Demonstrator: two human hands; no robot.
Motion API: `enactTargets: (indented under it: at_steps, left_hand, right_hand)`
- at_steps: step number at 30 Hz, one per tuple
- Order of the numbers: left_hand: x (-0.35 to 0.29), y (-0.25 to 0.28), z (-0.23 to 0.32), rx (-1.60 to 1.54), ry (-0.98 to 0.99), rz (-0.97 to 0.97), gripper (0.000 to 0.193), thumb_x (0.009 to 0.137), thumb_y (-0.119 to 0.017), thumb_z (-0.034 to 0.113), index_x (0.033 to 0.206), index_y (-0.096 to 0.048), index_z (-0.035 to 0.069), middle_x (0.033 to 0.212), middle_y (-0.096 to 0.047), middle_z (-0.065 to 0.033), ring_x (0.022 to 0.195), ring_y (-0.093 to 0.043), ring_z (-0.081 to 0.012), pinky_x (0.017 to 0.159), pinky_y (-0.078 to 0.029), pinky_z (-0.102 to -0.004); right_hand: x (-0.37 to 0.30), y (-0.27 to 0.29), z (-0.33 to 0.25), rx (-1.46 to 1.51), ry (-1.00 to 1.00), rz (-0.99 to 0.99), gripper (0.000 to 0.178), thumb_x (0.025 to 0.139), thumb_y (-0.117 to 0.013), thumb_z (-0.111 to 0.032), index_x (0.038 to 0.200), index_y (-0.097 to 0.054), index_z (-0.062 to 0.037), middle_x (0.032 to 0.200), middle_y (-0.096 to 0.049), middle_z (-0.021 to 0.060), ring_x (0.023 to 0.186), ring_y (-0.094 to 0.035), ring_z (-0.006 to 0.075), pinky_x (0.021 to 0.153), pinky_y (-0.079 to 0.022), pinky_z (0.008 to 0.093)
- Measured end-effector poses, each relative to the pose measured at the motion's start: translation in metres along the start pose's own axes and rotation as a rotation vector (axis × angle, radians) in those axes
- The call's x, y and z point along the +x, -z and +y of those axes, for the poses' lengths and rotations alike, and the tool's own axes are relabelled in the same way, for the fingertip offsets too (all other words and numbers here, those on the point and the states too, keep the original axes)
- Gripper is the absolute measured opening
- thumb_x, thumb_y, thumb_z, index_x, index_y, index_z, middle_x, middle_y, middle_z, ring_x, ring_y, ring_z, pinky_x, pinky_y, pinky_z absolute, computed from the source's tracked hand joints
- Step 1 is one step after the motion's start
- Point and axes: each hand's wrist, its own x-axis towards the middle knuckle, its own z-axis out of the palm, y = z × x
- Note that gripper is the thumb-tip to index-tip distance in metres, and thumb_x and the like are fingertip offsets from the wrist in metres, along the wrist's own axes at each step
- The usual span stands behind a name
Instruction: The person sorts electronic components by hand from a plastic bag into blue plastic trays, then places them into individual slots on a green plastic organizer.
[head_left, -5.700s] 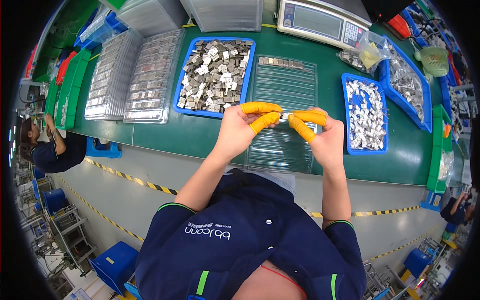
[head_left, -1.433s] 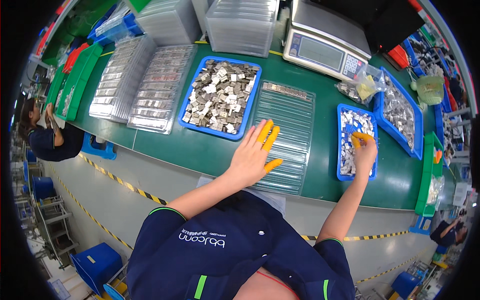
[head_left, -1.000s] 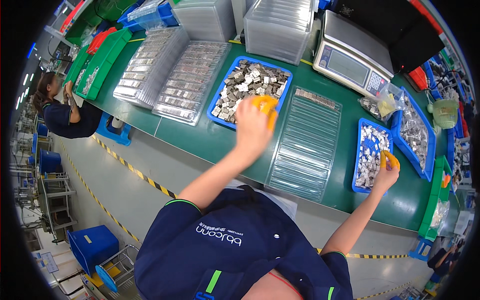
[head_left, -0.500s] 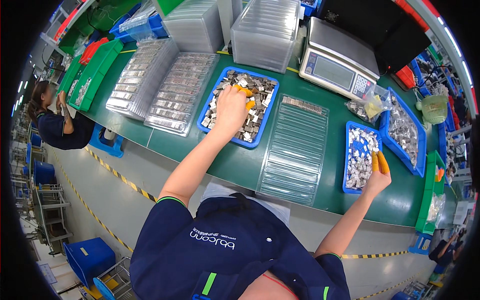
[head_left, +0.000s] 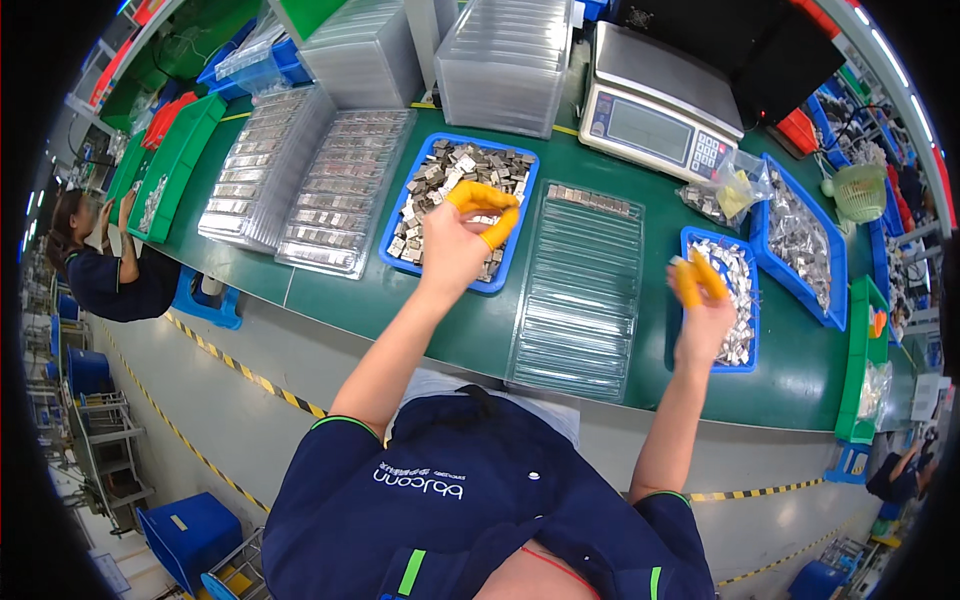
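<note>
My left hand (head_left: 458, 245) hovers over the near right part of a blue tray (head_left: 389, 240) filled with small grey metal pieces. Yellow covers sheathe its thumb and forefinger, which curve together into a pinch; whatever is between the tips is too small to make out. Yellow covers are on two fingers of my right hand (head_left: 704, 318) as well. It is at the left rim of a smaller blue tray (head_left: 755, 352) of white-and-silver pieces, with a small whitish piece (head_left: 679, 261) at its fingertips. Between my hands lies a clear ribbed plastic tray (head_left: 575, 310), with a row of metal pieces (head_left: 590, 200) in its far slot.
Filled clear trays (head_left: 340, 200) and a tall stack (head_left: 262, 170) stand left. Behind are stacked clear trays (head_left: 500, 75) and a scale (head_left: 650, 125). At right are a bag (head_left: 740, 190), a blue bin (head_left: 838, 285) and a green bin (head_left: 856, 400). A co-worker (head_left: 110, 260) sits far left.
My left hand has drawn back toward me from the metal pieces, its pinch now in view. My right hand has moved left from inside the smaller tray to its left rim.
</note>
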Motion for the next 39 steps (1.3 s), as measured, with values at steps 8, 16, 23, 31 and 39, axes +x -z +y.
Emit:
enactTargets:
  at_steps: [8,16,23,31,39]
  left_hand:
    - [-0.043,-0.031,0.001,-0.208,0.162,-0.067,0.023,0.074,-0.065,-0.006,0.097,-0.064,-0.003,0.091,-0.066,-0.0094,0.084,-0.063,-0.0142,0.075,-0.052,-0.025]
    - [-0.052,-0.029,0.007,-0.416,0.263,-0.156,0.026,0.076,-0.063,-0.006,0.102,-0.062,-0.005,0.1,-0.064,-0.0119,0.093,-0.061,-0.0157,0.085,-0.048,-0.027]
    - [-0.057,-0.033,0.001,-0.406,0.323,-0.182,0.029,0.078,-0.064,-0.001,0.107,-0.06,-0.004,0.104,-0.062,-0.012,0.092,-0.06,-0.0161,0.083,-0.049,-0.0273]
    - [-0.051,-0.026,0.003,-0.609,0.503,-0.068,0.036,0.078,-0.063,-0.002,0.113,-0.053,-0.005,0.096,-0.063,-0.0143,0.085,-0.063,-0.018,0.074,-0.054,-0.0276]
    - [-0.056,-0.026,0.0,-0.536,0.414,-0.1,0.037,0.078,-0.064,0.001,0.111,-0.052,-0.004,0.087,-0.065,-0.0109,0.082,-0.063,-0.0155,0.074,-0.051,-0.0254]
  right_hand:
    - [-0.049,-0.089,-0.014,0.248,-0.186,-0.329,0.023,0.077,-0.064,0.004,0.098,-0.058,0.0099,0.093,-0.063,0.0149,0.08,-0.065,0.0216,0.074,-0.054,0.0289]
    - [-0.056,-0.083,-0.006,0.264,-0.22,-0.219,0.021,0.075,-0.065,0.006,0.096,-0.059,0.0096,0.093,-0.062,0.0155,0.081,-0.064,0.0213,0.075,-0.053,0.0294]
    - [-0.061,-0.082,-0.002,0.237,-0.165,-0.191,0.021,0.076,-0.065,0.006,0.095,-0.059,0.0085,0.094,-0.062,0.014,0.082,-0.064,0.0207,0.076,-0.053,0.0287]
    - [-0.058,-0.075,0.0,0.172,-0.098,-0.278,0.019,0.075,-0.065,0.005,0.094,-0.063,0.0067,0.095,-0.064,0.0124,0.086,-0.062,0.0179,0.08,-0.05,0.0271]
    - [-0.063,-0.072,-0.006,0.094,-0.134,-0.316,0.021,0.074,-0.067,0.004,0.095,-0.063,0.0063,0.09,-0.064,0.0114,0.084,-0.062,0.0166,0.08,-0.05,0.0266]
